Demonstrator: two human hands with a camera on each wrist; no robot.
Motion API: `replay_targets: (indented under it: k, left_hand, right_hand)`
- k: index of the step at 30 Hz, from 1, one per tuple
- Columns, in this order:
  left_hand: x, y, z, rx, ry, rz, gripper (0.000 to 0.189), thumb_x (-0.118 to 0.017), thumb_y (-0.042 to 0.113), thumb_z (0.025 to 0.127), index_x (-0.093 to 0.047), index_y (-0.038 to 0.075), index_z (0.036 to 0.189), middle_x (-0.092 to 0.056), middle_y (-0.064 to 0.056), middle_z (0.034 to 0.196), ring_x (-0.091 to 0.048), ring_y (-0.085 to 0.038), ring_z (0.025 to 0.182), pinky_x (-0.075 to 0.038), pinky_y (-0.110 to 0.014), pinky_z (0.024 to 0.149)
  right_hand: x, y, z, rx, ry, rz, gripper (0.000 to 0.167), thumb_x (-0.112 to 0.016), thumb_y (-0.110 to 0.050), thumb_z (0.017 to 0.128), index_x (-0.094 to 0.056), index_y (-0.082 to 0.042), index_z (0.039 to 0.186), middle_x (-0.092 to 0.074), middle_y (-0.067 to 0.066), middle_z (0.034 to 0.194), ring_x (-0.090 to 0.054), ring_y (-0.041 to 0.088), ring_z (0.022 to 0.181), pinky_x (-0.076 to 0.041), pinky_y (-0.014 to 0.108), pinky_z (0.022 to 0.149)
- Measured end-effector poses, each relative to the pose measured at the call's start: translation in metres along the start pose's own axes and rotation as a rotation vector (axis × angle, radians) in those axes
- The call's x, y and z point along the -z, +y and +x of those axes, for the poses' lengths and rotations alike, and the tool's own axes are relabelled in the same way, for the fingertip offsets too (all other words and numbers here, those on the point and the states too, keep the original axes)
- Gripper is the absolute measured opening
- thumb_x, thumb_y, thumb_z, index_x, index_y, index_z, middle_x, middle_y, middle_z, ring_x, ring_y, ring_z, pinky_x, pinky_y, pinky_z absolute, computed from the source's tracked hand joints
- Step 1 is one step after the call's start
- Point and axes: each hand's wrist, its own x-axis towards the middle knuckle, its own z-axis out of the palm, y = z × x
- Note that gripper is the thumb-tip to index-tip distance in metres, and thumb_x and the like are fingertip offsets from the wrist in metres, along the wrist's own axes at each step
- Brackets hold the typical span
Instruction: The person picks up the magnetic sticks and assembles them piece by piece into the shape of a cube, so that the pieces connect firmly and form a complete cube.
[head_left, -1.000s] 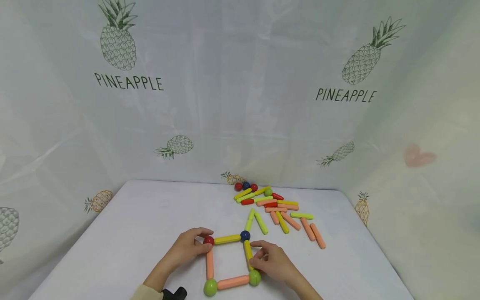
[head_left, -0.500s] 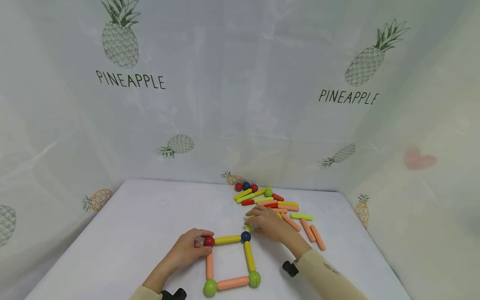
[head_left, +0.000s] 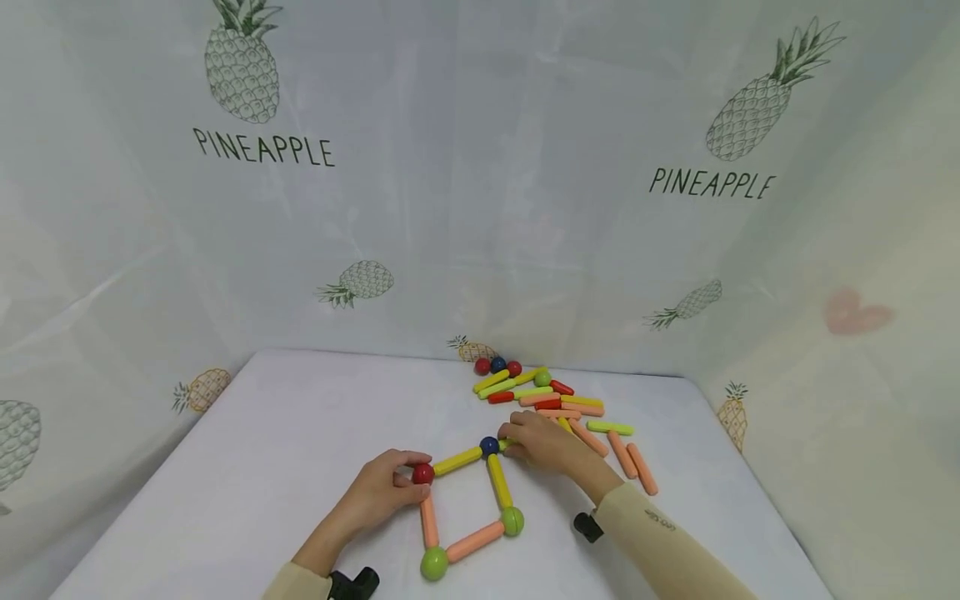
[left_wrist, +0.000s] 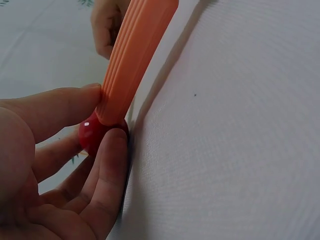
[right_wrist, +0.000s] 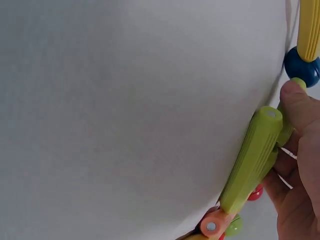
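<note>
Four-sided, a figure of magnetic rods and balls lies on the white table, now skewed. My left hand (head_left: pixel 384 493) holds its red ball (head_left: pixel 423 473) between thumb and fingers, where an orange rod (left_wrist: pixel 132 60) and a yellow rod (head_left: pixel 457 461) meet. My right hand (head_left: pixel 546 443) pinches a yellow-green rod (right_wrist: pixel 286 127) whose end touches the blue ball (head_left: pixel 489 446); the hand hides most of this rod in the head view. Another yellow rod (head_left: pixel 499 482) runs from the blue ball to a green ball (head_left: pixel 513 521). A lower orange rod (head_left: pixel 476 542) joins that to another green ball (head_left: pixel 433 563).
Behind my right hand lie several loose yellow, red, orange and yellow-green rods, among them two orange rods (head_left: pixel 622 454) at the right. Loose balls, including a red ball (head_left: pixel 482 366), sit near the table's back edge. A pineapple-printed cloth (head_left: pixel 480 208) hangs behind.
My right hand has left the right-side yellow rod and taken hold of the yellow-green rod, which has swung rightward. The figure has skewed, its blue ball shifting away. My left hand stays on the red ball.
</note>
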Motion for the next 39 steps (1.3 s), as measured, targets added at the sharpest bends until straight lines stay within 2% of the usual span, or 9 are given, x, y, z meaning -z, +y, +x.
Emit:
replay_targets:
  k: [8,13,18,21,25,28,34,39]
  left_hand:
    - [-0.004,0.000,0.003,0.006,0.007,-0.007,0.047,-0.089,0.024,0.088,-0.073,0.018,0.132,-0.067,-0.004,0.119,-0.064,-0.014,0.088,-0.055,-0.028,0.069]
    - [-0.004,0.000,0.005,0.025,0.020,-0.009,0.048,-0.090,0.025,0.087,-0.073,0.019,0.131,-0.067,-0.003,0.117,-0.063,-0.015,0.088,-0.054,-0.031,0.071]
    - [-0.004,-0.001,0.005,0.026,0.044,-0.005,0.045,-0.089,0.023,0.088,-0.074,0.019,0.130,-0.067,-0.002,0.118,-0.064,-0.014,0.088,-0.054,-0.031,0.073]
    - [-0.004,-0.003,0.005,0.016,0.063,0.007,0.041,-0.086,0.020,0.091,-0.074,0.020,0.129,-0.067,-0.002,0.120,-0.064,-0.012,0.088,-0.054,-0.028,0.073]
    - [-0.005,-0.005,0.006,0.010,0.084,0.019,0.036,-0.083,0.016,0.093,-0.075,0.021,0.128,-0.068,-0.002,0.121,-0.065,-0.010,0.087,-0.055,-0.026,0.074]
    - [-0.005,-0.006,0.006,0.014,0.093,0.026,0.034,-0.081,0.014,0.094,-0.075,0.021,0.127,-0.069,-0.001,0.120,-0.065,-0.010,0.088,-0.056,-0.027,0.074]
    - [-0.003,-0.004,0.006,0.017,0.099,0.022,0.031,-0.082,0.014,0.094,-0.077,0.021,0.124,-0.070,-0.001,0.118,-0.065,-0.010,0.087,-0.056,-0.028,0.074]
    - [-0.001,-0.006,0.004,0.014,0.079,-0.028,0.031,-0.081,0.016,0.095,-0.076,0.017,0.126,-0.069,-0.004,0.121,-0.069,-0.010,0.087,-0.057,-0.026,0.075]
  right_hand:
    - [-0.001,-0.001,-0.001,-0.051,-0.032,0.002,0.024,-0.070,-0.026,0.105,-0.069,-0.019,0.127,-0.061,-0.004,0.104,-0.056,0.009,0.086,-0.058,0.025,0.083]
    - [-0.001,0.001,-0.002,-0.083,-0.031,0.001,0.022,-0.065,-0.023,0.108,-0.070,-0.021,0.130,-0.068,-0.003,0.108,-0.062,0.012,0.092,-0.060,0.030,0.089]
    - [0.003,0.003,-0.006,-0.117,0.026,0.059,0.028,-0.066,-0.020,0.108,-0.068,-0.020,0.136,-0.071,-0.001,0.121,-0.067,0.018,0.108,-0.059,0.038,0.098]
    - [0.008,-0.001,-0.007,-0.121,0.093,0.077,0.030,-0.072,-0.022,0.104,-0.069,-0.018,0.133,-0.071,0.001,0.120,-0.067,0.019,0.106,-0.060,0.037,0.096]
    - [0.018,-0.021,-0.005,-0.158,0.192,0.118,0.025,-0.079,-0.026,0.098,-0.074,-0.018,0.122,-0.072,-0.004,0.106,-0.064,0.011,0.090,-0.060,0.028,0.083]
    - [0.021,-0.042,-0.001,-0.199,0.213,0.222,0.022,-0.079,-0.024,0.098,-0.077,-0.018,0.120,-0.073,-0.006,0.103,-0.060,0.008,0.086,-0.057,0.024,0.077]
    - [0.013,-0.081,0.002,-0.223,0.174,0.459,0.023,-0.077,-0.012,0.098,-0.075,-0.011,0.121,-0.072,-0.003,0.100,-0.056,0.007,0.075,-0.053,0.022,0.069]
    - [-0.001,-0.106,0.006,-0.264,0.172,0.540,0.018,-0.081,-0.014,0.095,-0.073,-0.011,0.111,-0.071,-0.007,0.092,-0.058,0.002,0.074,-0.054,0.019,0.068]
